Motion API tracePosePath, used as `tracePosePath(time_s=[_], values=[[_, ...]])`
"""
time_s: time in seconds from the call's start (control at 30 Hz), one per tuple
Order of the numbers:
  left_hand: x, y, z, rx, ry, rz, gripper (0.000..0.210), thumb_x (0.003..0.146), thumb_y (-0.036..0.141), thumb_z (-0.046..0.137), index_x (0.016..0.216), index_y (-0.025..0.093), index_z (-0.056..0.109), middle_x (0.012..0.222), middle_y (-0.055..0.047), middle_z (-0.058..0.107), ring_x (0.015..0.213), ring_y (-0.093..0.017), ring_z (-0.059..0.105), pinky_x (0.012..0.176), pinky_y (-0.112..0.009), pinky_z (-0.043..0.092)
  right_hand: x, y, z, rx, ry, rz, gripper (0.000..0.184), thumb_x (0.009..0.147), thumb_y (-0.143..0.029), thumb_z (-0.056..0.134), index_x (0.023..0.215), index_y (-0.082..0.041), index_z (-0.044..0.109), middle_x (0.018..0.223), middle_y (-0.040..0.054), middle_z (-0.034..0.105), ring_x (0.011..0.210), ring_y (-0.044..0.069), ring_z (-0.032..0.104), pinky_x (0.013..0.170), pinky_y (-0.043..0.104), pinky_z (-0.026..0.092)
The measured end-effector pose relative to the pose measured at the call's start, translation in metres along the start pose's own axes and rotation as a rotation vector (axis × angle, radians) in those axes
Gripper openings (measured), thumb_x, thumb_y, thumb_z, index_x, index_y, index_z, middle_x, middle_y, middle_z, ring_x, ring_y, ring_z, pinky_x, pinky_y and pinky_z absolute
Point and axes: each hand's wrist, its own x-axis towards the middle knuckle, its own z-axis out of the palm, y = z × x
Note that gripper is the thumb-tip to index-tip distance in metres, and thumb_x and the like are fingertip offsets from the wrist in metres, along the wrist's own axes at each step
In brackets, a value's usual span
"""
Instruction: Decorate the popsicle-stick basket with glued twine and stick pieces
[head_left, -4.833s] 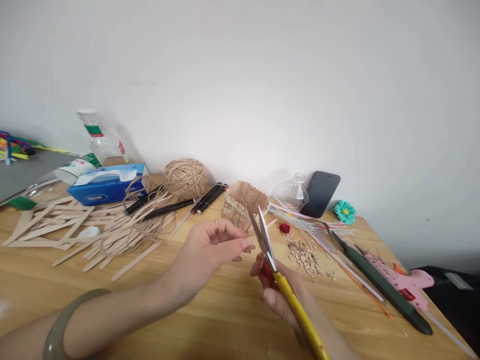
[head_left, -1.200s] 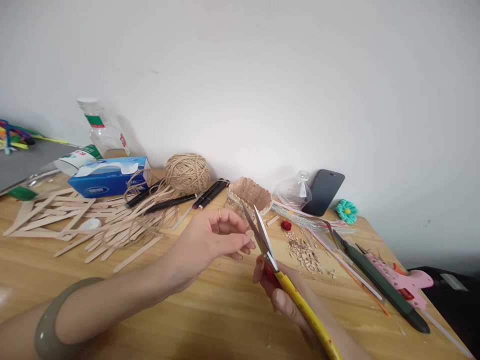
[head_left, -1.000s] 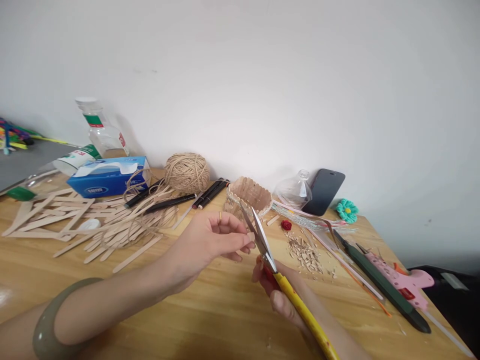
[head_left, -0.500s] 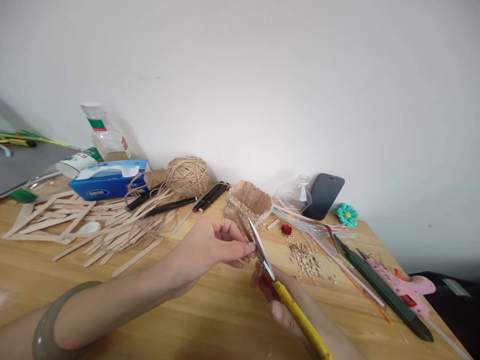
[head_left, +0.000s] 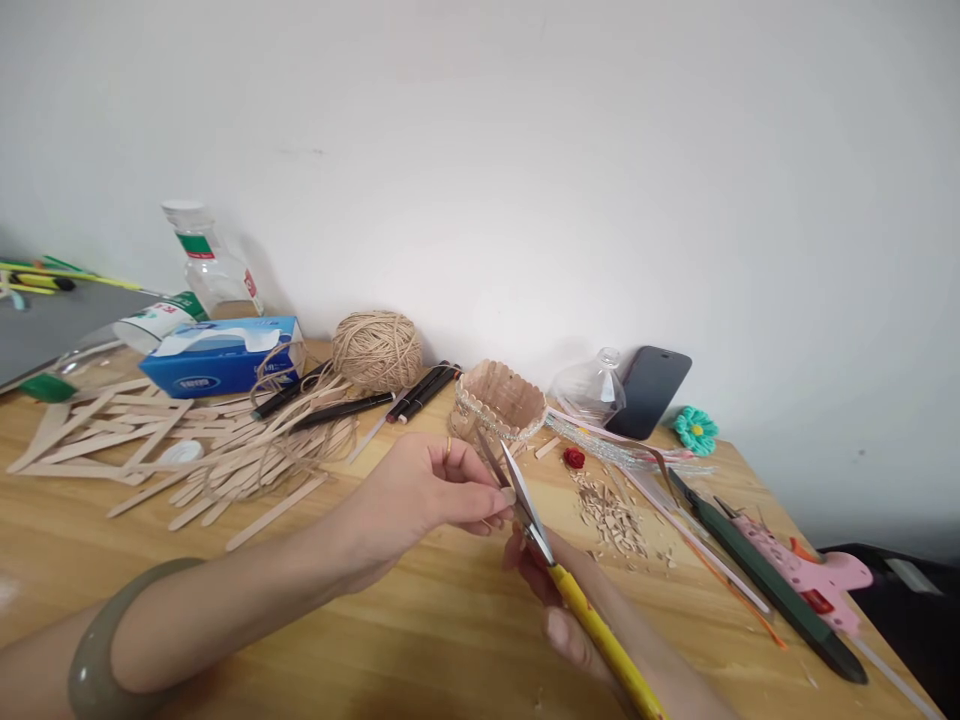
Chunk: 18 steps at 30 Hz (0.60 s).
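Observation:
My right hand [head_left: 559, 600] grips a pair of scissors [head_left: 600, 635] with yellow handles, its blades pointing up and a little apart. Close against the blades, my left hand [head_left: 450, 485] is pinched, thumb against fingers; whatever sits in the pinch is too small or hidden to name. Behind the blade tips stands a small basket [head_left: 501, 395] of wooden pieces with a silvery trim. A red rose [head_left: 574, 457] lies right of the blades, beside a heap of wood chips [head_left: 615, 515].
Craft sticks [head_left: 247, 470], a twine ball [head_left: 377, 350], markers [head_left: 420, 392] and a tissue box [head_left: 221, 357] spread over the left. At right are a phone [head_left: 656, 392], a turquoise flower [head_left: 695, 430], a dark green tool [head_left: 772, 580] and a pink glue gun [head_left: 814, 575]. A wall rises behind.
Hardly anything differs. The whole view has shifted very slightly, and both hands keep the same pose around the scissors.

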Motion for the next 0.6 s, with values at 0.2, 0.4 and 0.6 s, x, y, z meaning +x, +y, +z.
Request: tracePosePath(time_s=[0.2, 0.4, 0.6], values=[[0.0, 0.002, 0.001, 0.001, -0.011, 0.009, 0.023, 0.055, 0.027, 0.081, 0.055, 0.013, 0.063, 0.058, -0.001, 0.066, 0.059, -0.01, 0.057, 0.061, -0.023, 0.047, 0.0, -0.008, 0.0, -0.029, 0.035, 0.013, 0.058, 0.075, -0.078, 0.038, 0.088, -0.022, 0.048, 0.079, 0.003, 0.049, 0.072, 0.019, 0.046, 0.065, 0.032, 0.042], [-0.002, 0.003, 0.001, -0.009, 0.001, -0.002, 0.019, 0.054, 0.021, 0.079, 0.053, 0.014, 0.062, 0.057, 0.0, 0.066, 0.058, -0.011, 0.058, 0.062, -0.025, 0.047, -0.001, -0.013, -0.001, -0.067, 0.061, 0.036, 0.063, 0.071, -0.081, 0.038, 0.086, -0.021, 0.049, 0.077, 0.0035, 0.049, 0.071, 0.02, 0.045, 0.064, 0.032, 0.042], [-0.001, 0.003, 0.0, 0.017, 0.0, 0.007, 0.014, 0.058, 0.018, 0.075, 0.054, 0.014, 0.062, 0.057, 0.0, 0.067, 0.058, -0.01, 0.059, 0.061, -0.023, 0.047, 0.001, -0.02, 0.0, -0.003, 0.057, 0.035, 0.06, 0.07, -0.08, 0.043, 0.078, -0.021, 0.047, 0.072, -0.0001, 0.042, 0.063, 0.015, 0.039, 0.059, 0.029, 0.039]])
